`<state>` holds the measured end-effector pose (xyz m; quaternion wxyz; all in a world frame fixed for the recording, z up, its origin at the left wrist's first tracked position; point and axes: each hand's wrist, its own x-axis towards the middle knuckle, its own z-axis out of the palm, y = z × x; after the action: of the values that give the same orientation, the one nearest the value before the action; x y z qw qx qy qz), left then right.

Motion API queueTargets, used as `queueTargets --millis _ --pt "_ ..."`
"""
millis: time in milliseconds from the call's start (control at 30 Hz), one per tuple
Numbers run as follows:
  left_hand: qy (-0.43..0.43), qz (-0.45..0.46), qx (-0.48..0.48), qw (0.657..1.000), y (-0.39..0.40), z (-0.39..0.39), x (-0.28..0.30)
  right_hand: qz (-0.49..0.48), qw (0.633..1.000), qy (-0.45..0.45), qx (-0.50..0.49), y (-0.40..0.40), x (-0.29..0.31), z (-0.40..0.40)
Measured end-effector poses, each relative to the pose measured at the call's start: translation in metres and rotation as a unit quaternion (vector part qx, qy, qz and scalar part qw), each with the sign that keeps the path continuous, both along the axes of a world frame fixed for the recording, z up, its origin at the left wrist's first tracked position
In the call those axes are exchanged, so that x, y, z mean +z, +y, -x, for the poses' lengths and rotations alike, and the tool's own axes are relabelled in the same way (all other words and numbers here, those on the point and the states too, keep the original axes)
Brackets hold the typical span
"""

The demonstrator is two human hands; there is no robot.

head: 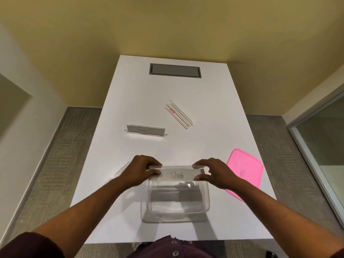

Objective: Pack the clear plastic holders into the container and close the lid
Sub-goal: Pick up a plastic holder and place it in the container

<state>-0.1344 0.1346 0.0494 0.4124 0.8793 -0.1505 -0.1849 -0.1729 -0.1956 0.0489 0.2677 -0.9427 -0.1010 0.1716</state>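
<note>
A clear plastic holder (176, 173) with a card reading "DOG" is held over the far rim of the clear container (176, 216). My left hand (142, 171) pinches its left end and my right hand (214, 174) pinches its right end. Another clear holder (146, 130) with a card stands upright further back on the table. A third clear holder (179, 114) lies at an angle to the back right. Left of my left wrist lies a further clear holder (120, 171), partly hidden. The pink lid (244, 171) lies flat to the right of the container.
The white table (214, 90) has a grey cable hatch (175, 70) at its far end. Grey carpet borders both sides of the table. A glass panel (323, 146) stands at the right. The table's near edge is at my body.
</note>
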Motion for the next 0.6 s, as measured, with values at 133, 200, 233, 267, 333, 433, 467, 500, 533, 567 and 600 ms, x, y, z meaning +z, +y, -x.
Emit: queueTargets --millis 133,200,233,267,333,433,467,500,533,567,600 --pt "0.014 -0.037 -0.03 0.999 -0.005 0.023 -0.027 0.083 0.997 0.008 0.007 0.001 -0.021 0.02" --pt "0.007 -0.064 -0.037 0.997 -0.009 0.028 -0.036 0.11 0.994 0.003 0.013 0.004 -0.029 0.023" --pt "-0.002 -0.081 -0.039 0.996 -0.011 0.03 -0.04 0.124 0.992 0.001 0.016 0.007 -0.031 0.024" --pt "-0.016 -0.099 -0.042 0.994 -0.013 0.031 -0.043 0.139 0.99 -0.003 0.02 0.009 -0.033 0.024" --pt "-0.047 -0.137 -0.051 0.988 -0.018 0.032 -0.05 0.167 0.985 -0.015 0.031 0.016 -0.037 0.024" --pt "-0.094 -0.19 -0.071 0.975 -0.022 0.03 -0.06 0.206 0.976 -0.028 0.057 0.025 -0.042 0.022" --pt "-0.11 -0.206 -0.087 0.968 -0.023 0.03 -0.064 0.225 0.971 -0.033 0.071 0.028 -0.046 0.021" --pt "-0.128 -0.224 -0.104 0.961 -0.023 0.029 -0.067 0.246 0.965 -0.037 0.085 0.032 -0.049 0.02" --pt "-0.144 -0.245 -0.12 0.951 -0.022 0.029 -0.071 0.261 0.96 -0.04 0.095 0.035 -0.053 0.02" --pt "-0.156 -0.265 -0.132 0.942 -0.021 0.03 -0.075 0.27 0.957 -0.038 0.103 0.038 -0.057 0.021" --pt "-0.166 -0.284 -0.142 0.934 -0.021 0.031 -0.078 0.274 0.955 -0.03 0.11 0.041 -0.06 0.022"
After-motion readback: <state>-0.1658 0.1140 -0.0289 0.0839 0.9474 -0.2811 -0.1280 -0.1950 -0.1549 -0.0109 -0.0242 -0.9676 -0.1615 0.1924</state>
